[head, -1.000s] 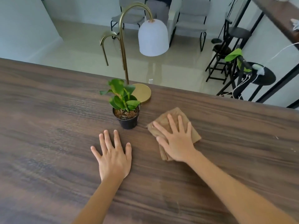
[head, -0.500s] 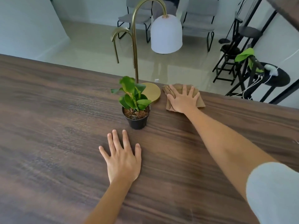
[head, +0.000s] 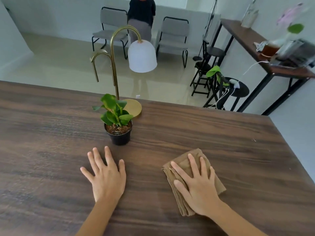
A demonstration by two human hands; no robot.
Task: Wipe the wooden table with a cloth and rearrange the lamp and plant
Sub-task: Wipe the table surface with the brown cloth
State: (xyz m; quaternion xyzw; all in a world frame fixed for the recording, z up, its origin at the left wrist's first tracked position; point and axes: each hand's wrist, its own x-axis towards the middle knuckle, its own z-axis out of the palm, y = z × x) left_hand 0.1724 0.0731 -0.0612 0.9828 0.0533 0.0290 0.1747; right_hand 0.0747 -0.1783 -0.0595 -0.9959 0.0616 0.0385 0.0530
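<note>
On the dark wooden table (head: pixel 213 132) a folded tan cloth (head: pixel 183 167) lies at the near right. My right hand (head: pixel 196 183) presses flat on it, fingers spread. My left hand (head: pixel 106 176) rests flat on the bare wood, palm down, holding nothing. Just beyond its fingertips stands a small green plant in a black pot (head: pixel 119 132). Behind the plant, at the far table edge, is a brass lamp (head: pixel 114 65) with a round base (head: pixel 133 108) and a white dome shade (head: pixel 142 56).
The table's right edge runs near the cloth. Past the far edge, on the floor, are two grey chairs (head: pixel 173 33), black stools (head: pixel 204 68), a round side table with cables (head: pixel 238 89) and a console table (head: pixel 255 43). A person (head: pixel 141 16) stands at the back.
My right hand has drawn the cloth from the far edge beside the lamp base back toward me on the right. My left hand stays flat in place.
</note>
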